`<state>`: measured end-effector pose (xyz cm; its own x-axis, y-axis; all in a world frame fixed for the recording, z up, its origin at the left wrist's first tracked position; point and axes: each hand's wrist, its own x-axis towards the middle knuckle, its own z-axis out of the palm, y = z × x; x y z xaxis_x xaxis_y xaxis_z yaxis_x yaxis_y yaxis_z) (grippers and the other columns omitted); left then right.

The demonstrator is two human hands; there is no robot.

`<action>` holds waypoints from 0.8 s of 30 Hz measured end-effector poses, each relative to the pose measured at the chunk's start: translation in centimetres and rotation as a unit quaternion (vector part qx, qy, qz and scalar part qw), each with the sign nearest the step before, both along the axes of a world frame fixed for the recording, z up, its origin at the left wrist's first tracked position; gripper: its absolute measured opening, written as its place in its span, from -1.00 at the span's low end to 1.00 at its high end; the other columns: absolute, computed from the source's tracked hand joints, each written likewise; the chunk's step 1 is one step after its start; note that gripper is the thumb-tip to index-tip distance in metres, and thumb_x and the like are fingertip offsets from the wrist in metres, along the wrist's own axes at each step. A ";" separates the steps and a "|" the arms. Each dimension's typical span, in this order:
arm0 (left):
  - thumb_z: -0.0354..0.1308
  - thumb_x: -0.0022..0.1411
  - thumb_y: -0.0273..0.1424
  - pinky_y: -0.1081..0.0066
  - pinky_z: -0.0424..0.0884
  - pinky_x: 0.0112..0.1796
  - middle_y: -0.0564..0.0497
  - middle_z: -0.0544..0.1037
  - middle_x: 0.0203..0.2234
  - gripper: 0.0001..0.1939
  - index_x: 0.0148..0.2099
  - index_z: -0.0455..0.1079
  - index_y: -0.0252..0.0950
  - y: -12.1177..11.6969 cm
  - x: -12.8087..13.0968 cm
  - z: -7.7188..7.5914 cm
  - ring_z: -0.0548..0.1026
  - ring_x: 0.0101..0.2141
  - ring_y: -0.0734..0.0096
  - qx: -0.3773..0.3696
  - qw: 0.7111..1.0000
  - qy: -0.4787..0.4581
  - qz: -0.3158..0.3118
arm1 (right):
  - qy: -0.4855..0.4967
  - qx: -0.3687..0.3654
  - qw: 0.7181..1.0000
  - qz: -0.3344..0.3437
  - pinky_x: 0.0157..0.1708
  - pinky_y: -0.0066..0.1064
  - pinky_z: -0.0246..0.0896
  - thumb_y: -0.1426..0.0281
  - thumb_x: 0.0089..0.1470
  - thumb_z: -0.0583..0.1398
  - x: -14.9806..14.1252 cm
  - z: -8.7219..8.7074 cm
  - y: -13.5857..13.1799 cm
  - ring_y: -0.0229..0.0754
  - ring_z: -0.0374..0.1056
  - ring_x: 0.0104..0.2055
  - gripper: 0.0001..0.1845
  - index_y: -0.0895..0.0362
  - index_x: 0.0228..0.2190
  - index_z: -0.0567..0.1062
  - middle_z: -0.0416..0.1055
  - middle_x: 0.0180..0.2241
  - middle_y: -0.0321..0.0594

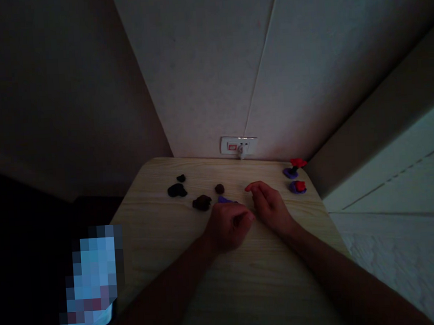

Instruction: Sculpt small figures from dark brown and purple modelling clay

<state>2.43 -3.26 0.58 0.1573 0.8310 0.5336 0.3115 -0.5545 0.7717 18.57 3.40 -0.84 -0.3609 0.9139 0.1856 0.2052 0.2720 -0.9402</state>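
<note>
A purple piece (226,199) lies on the wooden table (247,288), partly hidden by the left hand (231,226), which is at its 6 o'clock. The left hand is loosely curled, with a narrow gap between thumb and fingers; whether it holds anything I cannot tell. Near the piece, towards 3 o'clock, is the right hand (270,206), its fingers bent inward; its grip is hidden too, so I cannot tell whether it has hold of something.

Around the purple piece, a small brown ball (219,189) sits close by at 11 o'clock and a rough brown lump (202,203) at 9. Farther out, towards 10, are a flat black piece (176,190) and a smaller black bit (181,178). Well apart, a red flower on a purple base (298,163) stands upright at 2 o'clock, and a red piece on a purple base (298,187) rests at 3. Beyond the table's edge, between 12 and 1, is a wall socket (250,143); a blurred, bright panel (94,268) shows at 8.
</note>
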 end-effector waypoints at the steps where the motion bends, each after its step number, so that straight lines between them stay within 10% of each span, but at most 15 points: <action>1: 0.08 0.28 -0.41 0.45 0.32 -0.49 0.00 0.55 -0.61 -0.73 -0.43 0.50 -0.33 0.0 0.0 -0.1 0.46 -0.58 0.46 0.000 1.000 0.001 0.000 | 0.006 -0.008 1.000 -0.001 -0.64 -0.46 -0.18 0.10 0.33 0.07 0.0 0.0 0.0 -0.32 -0.08 -0.62 -0.64 0.12 -0.19 0.45 0.02 -0.62 -0.47; 11: 0.07 0.27 -0.41 0.43 0.33 -0.48 0.00 0.56 -0.61 -0.73 -0.45 0.49 -0.31 0.1 0.0 -0.2 0.47 -0.58 0.45 -0.010 1.000 0.015 -0.001 | 0.047 -0.184 0.982 -0.006 -0.70 -0.44 -0.13 -0.03 0.20 0.10 0.1 0.8 0.5 -0.31 0.07 -0.75 -0.42 0.13 -0.64 0.40 0.22 -0.81 -0.33; 24: 0.06 0.28 -0.42 0.44 0.33 -0.49 -0.01 0.55 -0.60 -0.73 -0.42 0.50 -0.33 0.0 0.1 0.2 0.47 -0.57 0.44 -0.005 1.000 0.021 -0.007 | -0.008 -0.032 0.998 -0.051 -0.63 -0.40 -0.21 -0.09 0.29 0.01 0.3 0.2 0.2 -0.33 -0.07 -0.62 -0.38 0.07 -0.63 0.16 0.02 -0.68 -0.40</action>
<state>2.50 -3.24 0.78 0.1911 0.8342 0.5172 0.3366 -0.5507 0.7639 18.89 3.65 -0.60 -0.2676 0.9560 0.1200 0.2441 0.1877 -0.9514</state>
